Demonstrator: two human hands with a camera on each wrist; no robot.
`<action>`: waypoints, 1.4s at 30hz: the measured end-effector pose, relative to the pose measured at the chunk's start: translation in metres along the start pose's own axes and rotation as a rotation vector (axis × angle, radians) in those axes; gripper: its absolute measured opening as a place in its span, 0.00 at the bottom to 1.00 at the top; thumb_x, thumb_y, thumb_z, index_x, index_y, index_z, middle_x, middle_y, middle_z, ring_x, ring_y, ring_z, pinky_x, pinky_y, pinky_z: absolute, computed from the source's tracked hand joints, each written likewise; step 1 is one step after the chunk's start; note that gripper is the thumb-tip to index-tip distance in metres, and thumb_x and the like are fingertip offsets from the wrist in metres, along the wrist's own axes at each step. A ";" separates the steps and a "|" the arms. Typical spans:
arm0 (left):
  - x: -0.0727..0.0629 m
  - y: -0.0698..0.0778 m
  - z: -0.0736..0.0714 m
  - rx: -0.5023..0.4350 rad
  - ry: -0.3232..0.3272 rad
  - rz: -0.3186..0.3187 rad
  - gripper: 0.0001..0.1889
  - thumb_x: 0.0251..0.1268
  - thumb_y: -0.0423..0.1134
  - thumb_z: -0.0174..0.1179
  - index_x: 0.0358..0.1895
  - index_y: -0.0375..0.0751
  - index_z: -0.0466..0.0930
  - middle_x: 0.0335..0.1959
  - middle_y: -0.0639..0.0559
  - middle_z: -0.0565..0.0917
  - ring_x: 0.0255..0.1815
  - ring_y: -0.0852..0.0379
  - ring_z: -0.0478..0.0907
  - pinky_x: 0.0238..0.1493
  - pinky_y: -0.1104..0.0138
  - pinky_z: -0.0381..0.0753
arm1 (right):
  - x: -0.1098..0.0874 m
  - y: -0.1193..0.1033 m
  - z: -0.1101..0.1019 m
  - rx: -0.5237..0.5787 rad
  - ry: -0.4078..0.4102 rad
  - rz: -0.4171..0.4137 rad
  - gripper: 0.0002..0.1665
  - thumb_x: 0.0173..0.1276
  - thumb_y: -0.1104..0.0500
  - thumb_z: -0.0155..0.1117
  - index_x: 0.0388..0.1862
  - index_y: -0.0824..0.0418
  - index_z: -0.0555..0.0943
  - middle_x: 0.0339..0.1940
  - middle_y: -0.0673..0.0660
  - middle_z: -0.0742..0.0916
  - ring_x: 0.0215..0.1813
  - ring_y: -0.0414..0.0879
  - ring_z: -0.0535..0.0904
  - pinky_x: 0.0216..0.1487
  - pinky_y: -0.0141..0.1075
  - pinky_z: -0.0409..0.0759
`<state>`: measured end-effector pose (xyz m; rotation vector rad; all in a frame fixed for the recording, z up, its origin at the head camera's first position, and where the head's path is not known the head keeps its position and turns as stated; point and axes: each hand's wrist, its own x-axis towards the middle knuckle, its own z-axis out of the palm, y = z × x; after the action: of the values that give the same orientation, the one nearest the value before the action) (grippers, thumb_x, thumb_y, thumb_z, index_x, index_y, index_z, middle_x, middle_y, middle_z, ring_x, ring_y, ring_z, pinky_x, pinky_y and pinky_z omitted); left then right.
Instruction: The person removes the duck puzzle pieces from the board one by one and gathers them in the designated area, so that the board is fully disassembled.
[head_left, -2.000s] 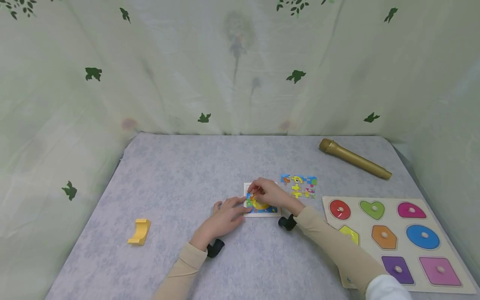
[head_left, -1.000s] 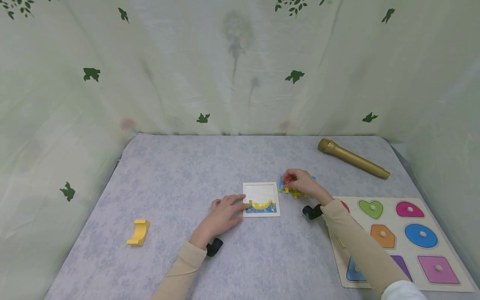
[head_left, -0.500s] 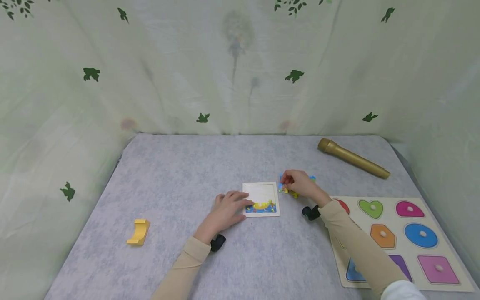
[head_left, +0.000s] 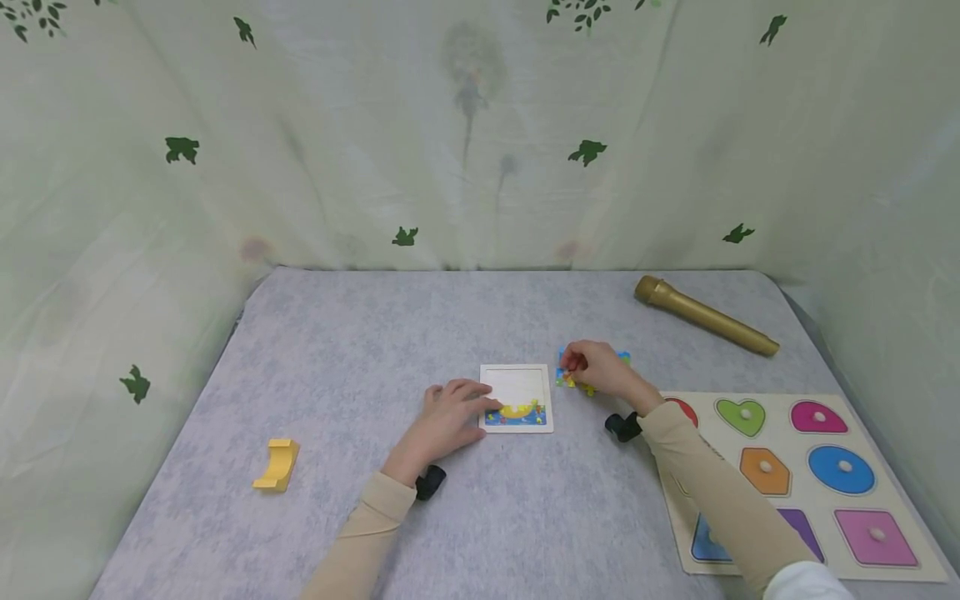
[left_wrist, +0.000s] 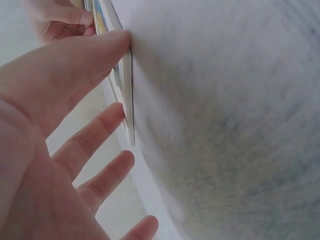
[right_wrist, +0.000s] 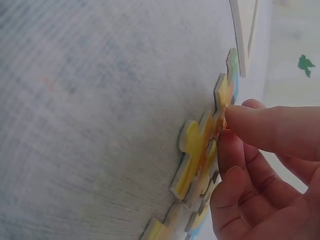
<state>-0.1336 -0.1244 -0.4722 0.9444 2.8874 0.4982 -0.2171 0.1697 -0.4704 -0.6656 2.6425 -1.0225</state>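
Note:
My left hand lies at the left side of a small white puzzle tray. Its thumb touches the tray's edge in the left wrist view, the other fingers spread loosely. Yellow and blue puzzle pieces fill the tray's bottom strip; above them its white base shows. Right of the tray, my right hand pinches a puzzle piece between thumb and index finger, largely hidden by the fingertips. Several loose yellow, blue and green pieces lie flat beneath and beside this hand.
A cream shape board with knobbed pieces lies at the right, partly under the right forearm. Behind it rests a gold microphone-shaped stick. A curved yellow block sits at the left. Pale curtains surround the table.
My right hand has moved from over the tray to the loose pieces on its right. Pieces seen in the tray's left part are gone from it. The tray has slid slightly left.

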 end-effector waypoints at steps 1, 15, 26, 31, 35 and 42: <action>0.000 0.000 0.000 -0.009 -0.007 -0.004 0.22 0.61 0.44 0.66 0.59 0.55 0.78 0.64 0.51 0.71 0.66 0.48 0.62 0.56 0.42 0.61 | 0.000 0.000 0.000 0.002 0.003 -0.001 0.09 0.57 0.75 0.63 0.33 0.65 0.80 0.29 0.55 0.81 0.32 0.45 0.73 0.35 0.37 0.73; -0.008 0.027 0.008 -0.100 -0.107 0.086 0.21 0.69 0.44 0.57 0.63 0.47 0.75 0.68 0.52 0.68 0.70 0.47 0.59 0.57 0.40 0.58 | -0.014 -0.034 0.031 0.003 -0.142 -0.190 0.11 0.57 0.72 0.64 0.40 0.63 0.80 0.34 0.51 0.81 0.35 0.42 0.74 0.44 0.39 0.74; -0.008 0.030 0.007 -0.136 -0.123 0.059 0.20 0.70 0.42 0.56 0.64 0.47 0.75 0.68 0.53 0.68 0.71 0.47 0.58 0.58 0.36 0.54 | -0.019 -0.052 0.041 -0.106 -0.158 -0.118 0.15 0.51 0.74 0.67 0.38 0.64 0.78 0.28 0.53 0.76 0.31 0.43 0.69 0.34 0.34 0.70; -0.006 0.030 0.006 -0.157 -0.135 0.035 0.20 0.71 0.41 0.55 0.63 0.47 0.76 0.68 0.54 0.69 0.71 0.48 0.57 0.58 0.35 0.54 | -0.021 -0.051 0.043 -0.101 -0.143 -0.120 0.16 0.51 0.75 0.66 0.38 0.61 0.77 0.28 0.53 0.75 0.31 0.43 0.68 0.33 0.34 0.70; -0.006 0.030 0.006 -0.161 -0.136 0.032 0.19 0.70 0.41 0.56 0.63 0.47 0.76 0.68 0.54 0.69 0.71 0.48 0.57 0.57 0.36 0.54 | -0.021 -0.047 0.042 -0.082 -0.121 -0.148 0.16 0.53 0.74 0.64 0.38 0.60 0.77 0.28 0.52 0.76 0.30 0.43 0.69 0.32 0.34 0.70; -0.006 0.030 0.005 -0.180 -0.148 0.024 0.19 0.71 0.41 0.54 0.64 0.48 0.76 0.69 0.55 0.68 0.72 0.48 0.56 0.58 0.36 0.52 | -0.018 -0.036 0.036 0.108 -0.128 -0.144 0.10 0.62 0.72 0.60 0.38 0.60 0.78 0.30 0.51 0.81 0.32 0.42 0.74 0.36 0.35 0.73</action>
<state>-0.1107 -0.1040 -0.4677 0.9454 2.6509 0.6480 -0.1760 0.1342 -0.4709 -0.8768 2.4406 -1.1122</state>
